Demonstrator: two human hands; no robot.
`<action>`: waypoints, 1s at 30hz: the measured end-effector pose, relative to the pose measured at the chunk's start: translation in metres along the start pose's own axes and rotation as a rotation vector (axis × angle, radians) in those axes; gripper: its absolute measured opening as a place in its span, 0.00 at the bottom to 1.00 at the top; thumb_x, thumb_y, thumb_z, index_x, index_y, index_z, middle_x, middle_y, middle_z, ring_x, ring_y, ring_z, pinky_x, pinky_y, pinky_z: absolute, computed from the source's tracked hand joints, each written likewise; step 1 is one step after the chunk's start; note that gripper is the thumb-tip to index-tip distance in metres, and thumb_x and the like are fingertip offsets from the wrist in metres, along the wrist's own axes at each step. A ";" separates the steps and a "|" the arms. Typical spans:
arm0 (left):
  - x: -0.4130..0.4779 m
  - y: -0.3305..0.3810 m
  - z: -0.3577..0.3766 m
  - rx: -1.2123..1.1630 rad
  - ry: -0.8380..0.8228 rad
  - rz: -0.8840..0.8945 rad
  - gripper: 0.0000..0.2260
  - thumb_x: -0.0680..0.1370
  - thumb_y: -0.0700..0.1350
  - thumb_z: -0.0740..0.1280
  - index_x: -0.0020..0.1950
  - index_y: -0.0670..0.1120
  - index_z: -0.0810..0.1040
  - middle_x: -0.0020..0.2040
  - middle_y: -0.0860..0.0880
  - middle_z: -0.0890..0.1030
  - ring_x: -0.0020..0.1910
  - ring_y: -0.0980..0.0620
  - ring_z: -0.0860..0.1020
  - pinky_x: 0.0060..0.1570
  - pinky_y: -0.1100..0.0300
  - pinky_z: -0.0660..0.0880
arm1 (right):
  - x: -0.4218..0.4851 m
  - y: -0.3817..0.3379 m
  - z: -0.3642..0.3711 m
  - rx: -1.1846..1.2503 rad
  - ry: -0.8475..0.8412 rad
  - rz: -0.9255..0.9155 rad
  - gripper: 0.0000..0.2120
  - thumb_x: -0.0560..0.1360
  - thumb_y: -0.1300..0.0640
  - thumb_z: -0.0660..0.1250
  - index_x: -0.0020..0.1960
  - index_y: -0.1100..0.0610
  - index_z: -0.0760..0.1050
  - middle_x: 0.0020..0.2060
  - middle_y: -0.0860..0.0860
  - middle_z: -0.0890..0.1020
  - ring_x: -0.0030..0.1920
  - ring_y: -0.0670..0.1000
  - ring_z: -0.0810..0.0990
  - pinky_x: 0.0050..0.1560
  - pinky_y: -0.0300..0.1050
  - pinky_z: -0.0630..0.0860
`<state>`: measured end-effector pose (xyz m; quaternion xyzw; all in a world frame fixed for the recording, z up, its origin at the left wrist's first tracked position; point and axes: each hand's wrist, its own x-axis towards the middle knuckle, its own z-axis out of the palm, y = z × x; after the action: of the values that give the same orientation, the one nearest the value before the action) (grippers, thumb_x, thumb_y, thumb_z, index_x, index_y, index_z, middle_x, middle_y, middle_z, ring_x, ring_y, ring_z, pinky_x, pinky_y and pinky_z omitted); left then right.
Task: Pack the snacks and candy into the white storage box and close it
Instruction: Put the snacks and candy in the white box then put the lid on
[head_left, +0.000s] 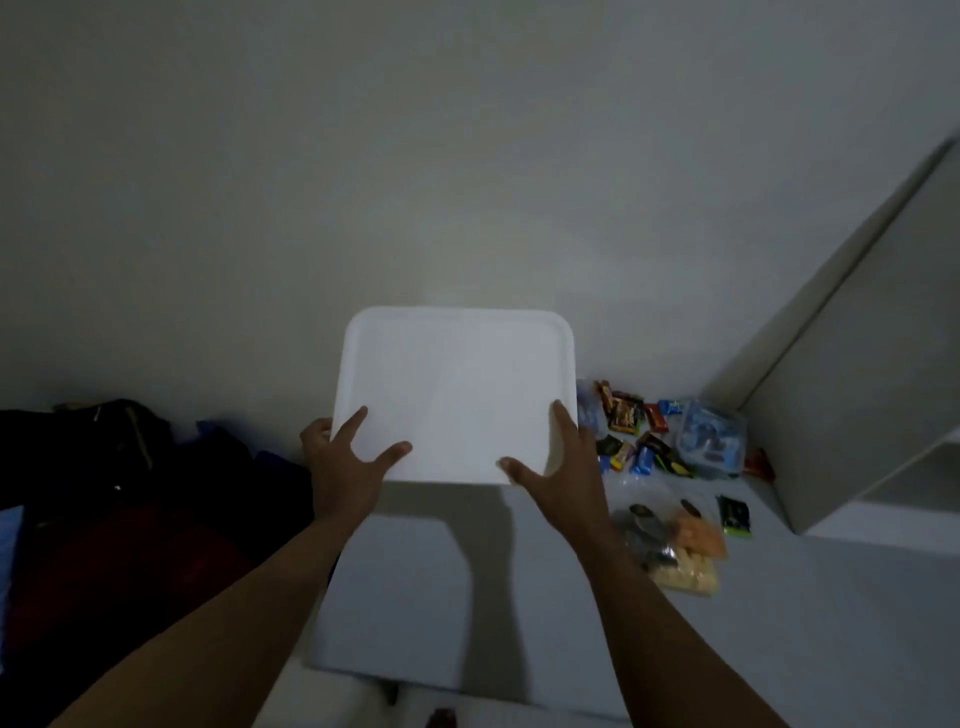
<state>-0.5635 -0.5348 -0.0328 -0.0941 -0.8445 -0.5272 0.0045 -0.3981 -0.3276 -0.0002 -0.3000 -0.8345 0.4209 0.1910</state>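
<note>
1. No brand or writing can be read: the wrapped candies (631, 428), in brown, red, blue and yellow, are too small and dim.
2. The white storage box (405, 597) stands on the pale floor (831, 649) against the wall (467, 156), with its lid (457, 384) on top; I cannot tell if the lid is seated.
3. The left hand (348, 462) grasps the lid's near left corner, thumb and forefinger spread on top and the other fingers (318, 431) over the edge.
4. The right hand (563, 470) grasps the near right corner, thumb on top and fingers along the side edge.
5. The candies lie just right of the box, beside a clear plastic tub (711, 439); clear snack bags (670, 543) and a dark green packet (735, 514) lie nearer.
6. A white shelf unit (857, 389) bounds the right and dark clothes (104, 493) crowd the left; bare floor lies at the near right.
</note>
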 end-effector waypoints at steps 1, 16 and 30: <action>-0.021 -0.012 -0.002 0.016 -0.013 -0.008 0.36 0.65 0.57 0.79 0.70 0.49 0.74 0.67 0.45 0.62 0.67 0.46 0.65 0.69 0.59 0.62 | -0.022 0.012 0.004 0.019 0.005 0.018 0.53 0.65 0.38 0.76 0.79 0.46 0.49 0.75 0.50 0.59 0.73 0.50 0.62 0.67 0.46 0.65; -0.161 -0.115 -0.020 0.298 -0.339 -0.203 0.43 0.58 0.52 0.84 0.70 0.44 0.72 0.72 0.41 0.60 0.71 0.42 0.61 0.70 0.50 0.64 | -0.180 0.116 0.051 -0.053 -0.161 0.446 0.55 0.63 0.36 0.77 0.79 0.49 0.51 0.76 0.52 0.60 0.76 0.54 0.59 0.70 0.56 0.65; -0.077 -0.142 0.016 0.435 -0.455 -0.259 0.43 0.63 0.60 0.79 0.73 0.46 0.70 0.75 0.43 0.58 0.72 0.43 0.62 0.69 0.51 0.65 | -0.090 0.120 0.096 -0.260 -0.247 0.539 0.47 0.65 0.35 0.75 0.76 0.48 0.57 0.74 0.54 0.61 0.73 0.58 0.57 0.68 0.64 0.67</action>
<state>-0.5092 -0.5926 -0.1747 -0.0983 -0.9215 -0.2963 -0.2312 -0.3453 -0.3876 -0.1596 -0.4787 -0.7887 0.3794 -0.0698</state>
